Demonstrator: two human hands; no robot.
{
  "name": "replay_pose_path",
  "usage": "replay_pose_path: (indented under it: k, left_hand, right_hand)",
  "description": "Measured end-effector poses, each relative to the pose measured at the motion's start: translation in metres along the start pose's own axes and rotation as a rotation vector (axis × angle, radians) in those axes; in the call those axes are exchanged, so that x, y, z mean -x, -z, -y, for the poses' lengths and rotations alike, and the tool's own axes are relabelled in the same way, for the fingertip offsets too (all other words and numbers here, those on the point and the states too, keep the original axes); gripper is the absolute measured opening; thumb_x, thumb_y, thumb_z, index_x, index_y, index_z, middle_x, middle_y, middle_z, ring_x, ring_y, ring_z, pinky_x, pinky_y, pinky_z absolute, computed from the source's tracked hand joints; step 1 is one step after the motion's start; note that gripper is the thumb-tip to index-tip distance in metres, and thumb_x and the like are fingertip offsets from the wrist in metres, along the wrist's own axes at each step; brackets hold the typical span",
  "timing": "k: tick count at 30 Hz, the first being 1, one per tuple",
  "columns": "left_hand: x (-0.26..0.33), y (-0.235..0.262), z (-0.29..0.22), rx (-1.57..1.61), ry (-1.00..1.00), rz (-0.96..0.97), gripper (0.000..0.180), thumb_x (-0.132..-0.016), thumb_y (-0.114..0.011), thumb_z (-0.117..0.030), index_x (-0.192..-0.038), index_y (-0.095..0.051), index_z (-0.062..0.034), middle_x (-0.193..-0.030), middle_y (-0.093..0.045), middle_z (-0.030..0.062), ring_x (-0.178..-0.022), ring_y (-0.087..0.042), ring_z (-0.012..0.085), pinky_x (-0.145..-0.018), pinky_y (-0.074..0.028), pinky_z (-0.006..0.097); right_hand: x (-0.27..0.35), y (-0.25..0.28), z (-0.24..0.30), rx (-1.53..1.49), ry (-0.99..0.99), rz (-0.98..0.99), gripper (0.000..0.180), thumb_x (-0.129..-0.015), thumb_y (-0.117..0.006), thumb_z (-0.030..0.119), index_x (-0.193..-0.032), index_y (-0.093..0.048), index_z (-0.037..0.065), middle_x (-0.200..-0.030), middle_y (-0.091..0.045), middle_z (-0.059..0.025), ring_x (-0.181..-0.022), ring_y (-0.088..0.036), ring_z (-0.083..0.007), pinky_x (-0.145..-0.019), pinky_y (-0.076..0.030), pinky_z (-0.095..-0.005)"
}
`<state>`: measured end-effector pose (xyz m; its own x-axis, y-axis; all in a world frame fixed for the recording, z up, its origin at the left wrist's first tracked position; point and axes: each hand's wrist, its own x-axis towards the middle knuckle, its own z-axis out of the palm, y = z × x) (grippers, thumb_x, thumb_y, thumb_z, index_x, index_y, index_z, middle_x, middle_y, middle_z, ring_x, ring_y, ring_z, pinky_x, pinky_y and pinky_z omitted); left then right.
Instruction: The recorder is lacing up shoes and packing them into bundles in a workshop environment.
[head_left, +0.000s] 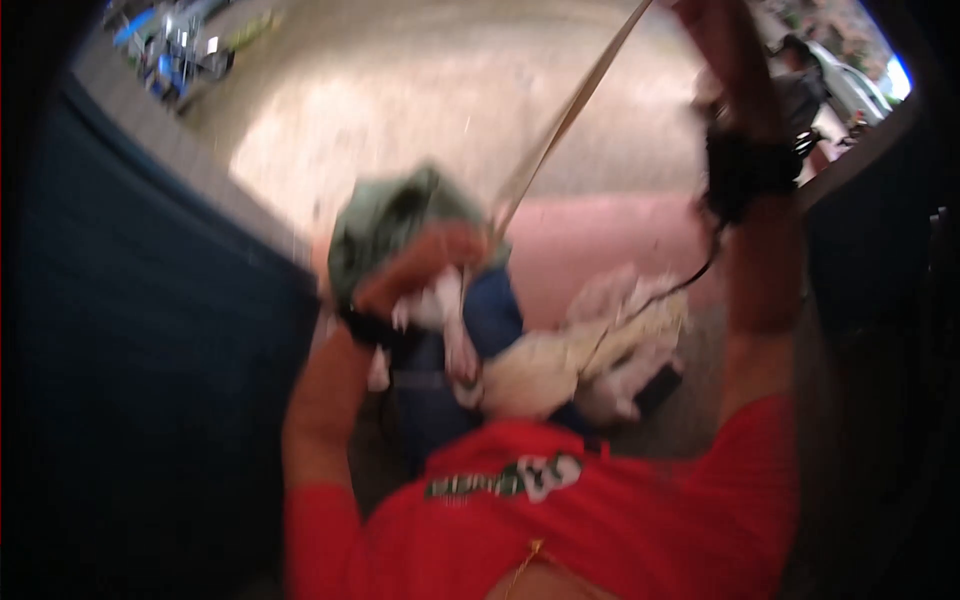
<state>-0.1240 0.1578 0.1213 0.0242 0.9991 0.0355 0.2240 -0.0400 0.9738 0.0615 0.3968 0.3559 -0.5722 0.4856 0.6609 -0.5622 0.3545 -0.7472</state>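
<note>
With my left hand against green cloth left of centre, right hand upper right, both grips too blurred to tell, I'm seemingly pulling the upper-centre pale strip, next needing steady tension.

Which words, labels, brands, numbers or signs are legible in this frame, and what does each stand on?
Nothing can be quoted reliably.
Red fabric shirt: green-and-white chest printing, too blurred to read.
Crumpled green fabric piece: no lettering can be made out.
Long, flat tan strip: none can be made out.
Blue-and-grey clutter, upper left: too small and blurred to tell.
</note>
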Motion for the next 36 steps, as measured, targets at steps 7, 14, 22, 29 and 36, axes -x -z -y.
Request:
replay_pose_path:
  k: [7,14,22,29,36]
  left_hand:
    - [0.191,0.156,0.018,0.905,0.031,-0.823,0.024,-0.090,-0.039,-0.011,-0.067,-0.037,-0.0107,-0.050,-0.026,-0.0058,-0.044,-0.026,0.0055,-0.052,-0.028,0.023]
    - [0.365,0.166,0.093,0.805,0.490,-1.506,0.034,-0.088,-0.042,-0.027,-0.059,-0.034,-0.0133,-0.046,-0.026,-0.0026,-0.040,-0.028,0.0093,-0.047,-0.029,0.028]
    - [0.177,0.006,0.138,0.713,0.759,-0.682,0.021,-0.086,-0.049,-0.027,-0.087,-0.053,-0.0055,-0.054,-0.037,-0.0044,-0.046,-0.036,0.0060,-0.046,-0.035,0.021]
    - [0.126,-0.046,0.126,0.283,0.776,-0.411,0.019,-0.084,-0.053,-0.018,-0.093,-0.060,-0.0025,-0.071,-0.056,0.0000,-0.059,-0.048,0.0047,-0.049,-0.037,0.016]
    - [0.122,-0.059,0.130,0.184,0.890,-0.458,0.021,-0.082,-0.055,-0.017,-0.096,-0.060,-0.0011,-0.070,-0.054,-0.0024,-0.058,-0.045,0.0034,-0.050,-0.034,0.015]
  right_hand:
    - [0.114,0.192,-0.046,0.087,-0.234,-0.244,0.025,-0.084,-0.050,0.019,-0.104,-0.054,0.003,-0.091,-0.059,-0.0066,-0.088,-0.054,-0.0180,-0.085,-0.039,-0.0349]
    - [0.271,0.206,-0.186,0.381,-0.846,-0.215,0.030,-0.084,-0.049,0.021,-0.108,-0.053,0.003,-0.072,-0.049,0.0010,-0.069,-0.045,-0.0063,-0.066,-0.036,-0.0193]
    - [0.351,-0.113,-0.231,0.320,-0.739,0.718,0.017,-0.077,-0.056,0.017,-0.084,-0.061,0.002,-0.075,-0.060,-0.0116,-0.073,-0.058,-0.0232,-0.065,-0.044,-0.0332]
    - [0.353,-0.121,-0.256,0.785,-0.339,0.615,0.010,-0.073,-0.053,0.013,-0.075,-0.061,0.008,-0.101,-0.055,-0.0065,-0.102,-0.046,-0.0245,-0.080,-0.037,-0.0396]
    - [0.360,-0.113,-0.269,0.732,-0.465,0.477,0.011,-0.074,-0.053,0.013,-0.076,-0.063,0.010,-0.109,-0.052,-0.0079,-0.106,-0.043,-0.0266,-0.083,-0.036,-0.0402]
